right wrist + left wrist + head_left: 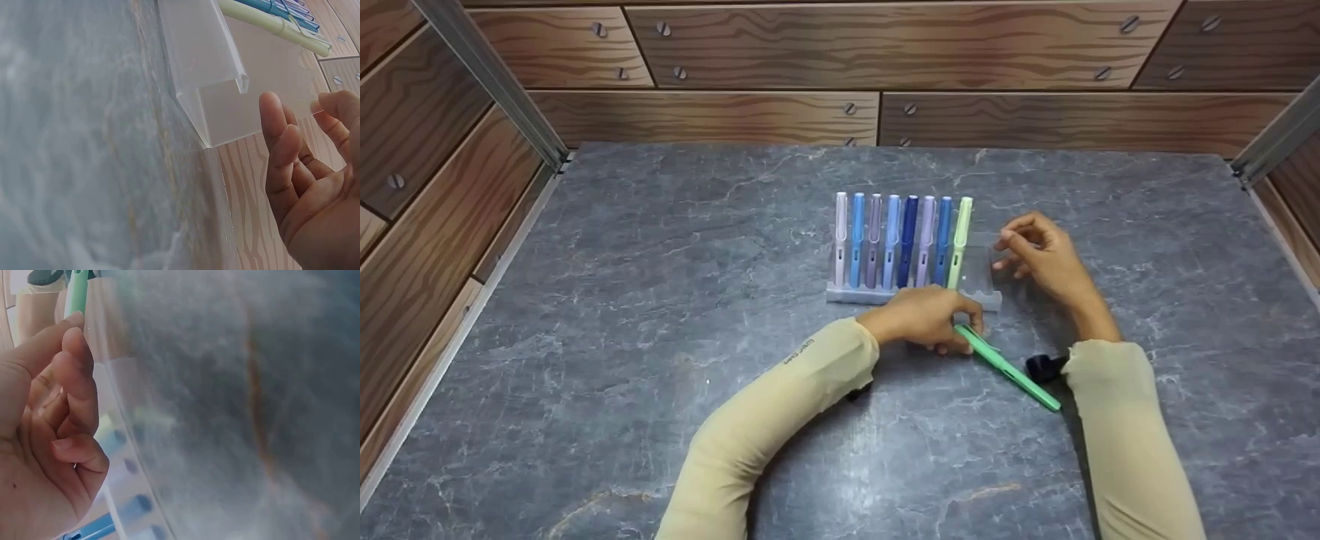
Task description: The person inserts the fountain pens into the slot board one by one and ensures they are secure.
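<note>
My left hand (926, 315) pinches the end of a green pen (1009, 367) between thumb and fingertips, just in front of the stand. The pen slants toward the lower right; its held end also shows in the left wrist view. A clear pen stand (840, 294) bears a row of several upright pens in white, blue, purple and navy, with a pale green pen (962, 232) at the right end. My right hand (1050, 259) is at the stand's right side, thumb and index finger pinching the edge of its clear panel (253, 107), other fingers loosely bent.
The stand is on a grey marbled tabletop (622, 322). Wood-patterned panels (765, 45) rise behind and at the sides, with metal posts (499, 82) at the corners. A black wrist device (1044, 367) sits at my right sleeve, close to the green pen.
</note>
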`<state>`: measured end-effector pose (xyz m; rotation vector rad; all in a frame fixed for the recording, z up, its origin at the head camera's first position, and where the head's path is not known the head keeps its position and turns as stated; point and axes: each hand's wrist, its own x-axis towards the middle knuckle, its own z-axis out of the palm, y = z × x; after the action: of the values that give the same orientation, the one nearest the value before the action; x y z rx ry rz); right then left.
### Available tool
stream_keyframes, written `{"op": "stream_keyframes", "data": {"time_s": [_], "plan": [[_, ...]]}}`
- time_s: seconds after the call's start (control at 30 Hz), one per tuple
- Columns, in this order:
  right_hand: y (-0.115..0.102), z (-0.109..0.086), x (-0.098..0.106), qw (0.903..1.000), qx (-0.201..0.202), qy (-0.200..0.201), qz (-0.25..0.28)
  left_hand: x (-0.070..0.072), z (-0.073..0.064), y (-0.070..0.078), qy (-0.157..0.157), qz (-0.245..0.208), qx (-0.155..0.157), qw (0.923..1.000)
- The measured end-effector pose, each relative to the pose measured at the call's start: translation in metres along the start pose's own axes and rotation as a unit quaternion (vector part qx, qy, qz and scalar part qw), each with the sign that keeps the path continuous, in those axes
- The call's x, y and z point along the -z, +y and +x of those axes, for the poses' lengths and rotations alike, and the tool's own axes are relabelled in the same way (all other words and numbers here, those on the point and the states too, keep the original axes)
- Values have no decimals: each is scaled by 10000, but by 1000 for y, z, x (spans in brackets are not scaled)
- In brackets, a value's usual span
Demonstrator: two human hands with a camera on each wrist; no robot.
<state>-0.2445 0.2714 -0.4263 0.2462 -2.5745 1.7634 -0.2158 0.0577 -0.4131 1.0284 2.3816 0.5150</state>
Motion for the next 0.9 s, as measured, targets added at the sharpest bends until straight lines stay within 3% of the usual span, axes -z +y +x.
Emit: {"op": "stream_keyframes", "data": {"time_s": [0.33,0.53,0.9], "plan": [[0,2,1,10000,-57,11,53,13,-11,0,364,-252,-372,9983],[-2,1,1,9999,-108,-16,112,18,-15,-3,369,-486,-486,9969],[2,3,1,10000,-45,-58,-44,24,-20,-2,471,-1472,-1030,9826]]}}
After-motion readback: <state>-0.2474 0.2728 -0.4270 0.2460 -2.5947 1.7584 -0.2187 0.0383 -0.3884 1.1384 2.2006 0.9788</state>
